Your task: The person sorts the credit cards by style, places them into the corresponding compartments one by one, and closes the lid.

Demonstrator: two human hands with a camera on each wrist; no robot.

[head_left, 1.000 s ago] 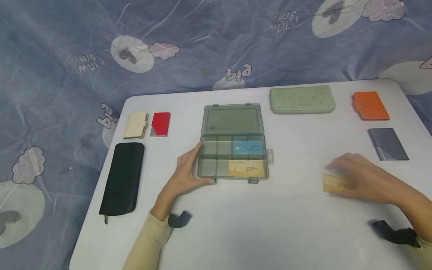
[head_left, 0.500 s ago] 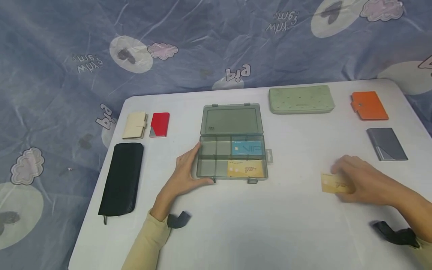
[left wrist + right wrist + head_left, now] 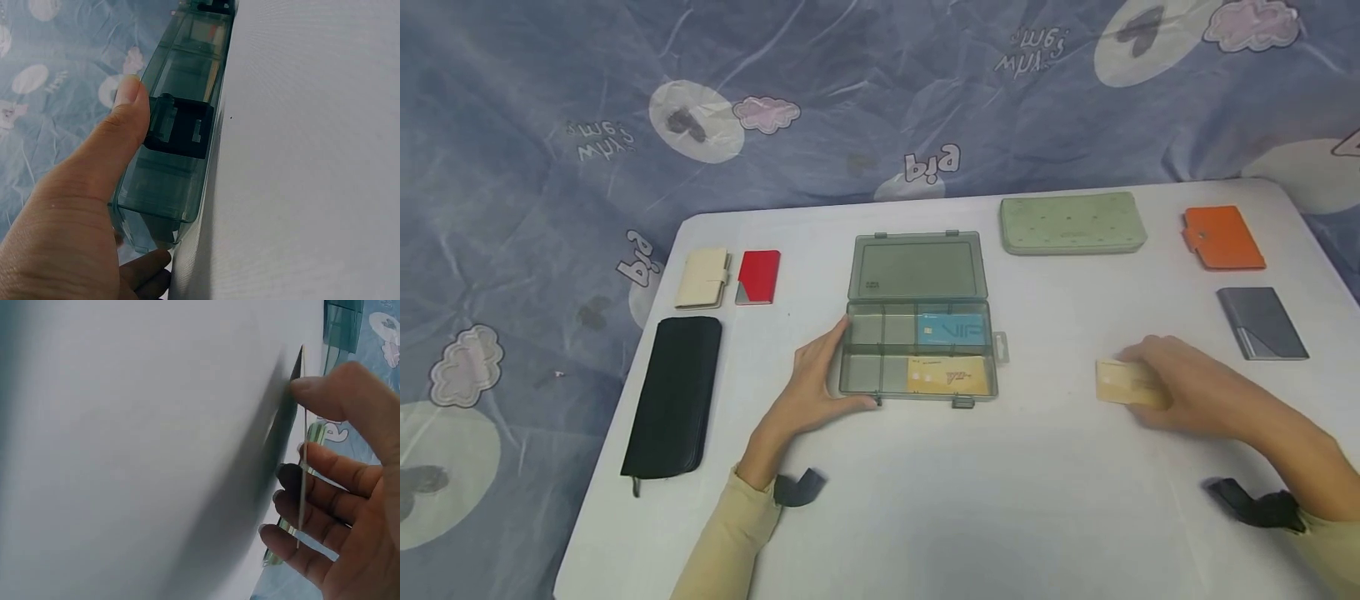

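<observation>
A green see-through compartment box (image 3: 860, 368) lies with its lid folded back. A blue VIP card (image 3: 952, 329) sits in its back right compartment, a gold card (image 3: 947, 375) in the front right one. My left hand (image 3: 817, 375) grips the box's front left corner; in the left wrist view its thumb (image 3: 125, 119) lies beside the dark latch (image 3: 180, 127) and the other fingers go round the end. Right of the box, my right hand (image 3: 1187, 387) holds another gold card (image 3: 1120, 383) by its long edges. The right wrist view shows that card edge-on between thumb and fingers.
At left lie a cream card holder (image 3: 702, 279), a red card holder (image 3: 758, 277) and a black zip wallet (image 3: 673, 396). A pale green case (image 3: 1072, 223), an orange card holder (image 3: 1225, 237) and a grey card holder (image 3: 1262, 323) lie at the back and right.
My right hand has moved a little left and away from me with the gold card. My left hand and the box have stayed in place.
</observation>
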